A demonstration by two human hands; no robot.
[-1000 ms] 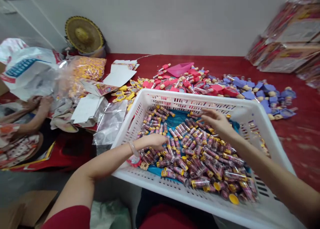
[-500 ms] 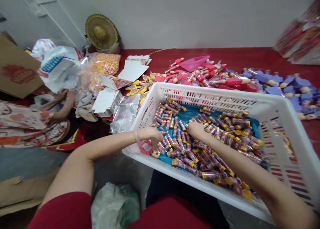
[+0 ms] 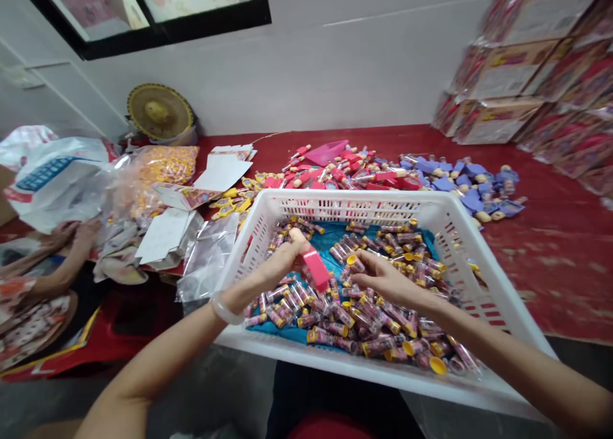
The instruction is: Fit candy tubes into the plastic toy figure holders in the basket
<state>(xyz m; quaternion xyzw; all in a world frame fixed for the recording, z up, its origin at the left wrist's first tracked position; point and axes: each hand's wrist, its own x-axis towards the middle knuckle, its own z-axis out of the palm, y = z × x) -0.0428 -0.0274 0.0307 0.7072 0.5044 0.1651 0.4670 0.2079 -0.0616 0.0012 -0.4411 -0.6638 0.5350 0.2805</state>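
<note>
My left hand [image 3: 285, 255] is closed around a pink toy piece [image 3: 316, 270] with a beige knob at its upper end, held above the basket's contents. My right hand [image 3: 380, 278] pinches a small clear tube with a yellow cap [image 3: 355, 264], just right of the pink piece. Both hands are over a white plastic basket [image 3: 498, 305], lined with blue sheeting [image 3: 330, 235]. Many similar tubes [image 3: 335, 318] with yellow caps and dark pinkish contents lie loose in it, below and around my hands.
Behind the basket, red-pink toy pieces [image 3: 335, 174], purple ones [image 3: 472, 187] and yellow ones [image 3: 232, 203] lie on a red table [image 3: 565, 260]. Packed boxes [image 3: 502, 117] are stacked at right. White cards [image 3: 167, 238] and bags [image 3: 62, 177] are at left, beside another person's hands [image 3: 76, 235].
My left hand has lifted the pink toy piece from the basket's near left and moved it up. My right hand has raised a tube towards it. The view has shifted right and upward.
</note>
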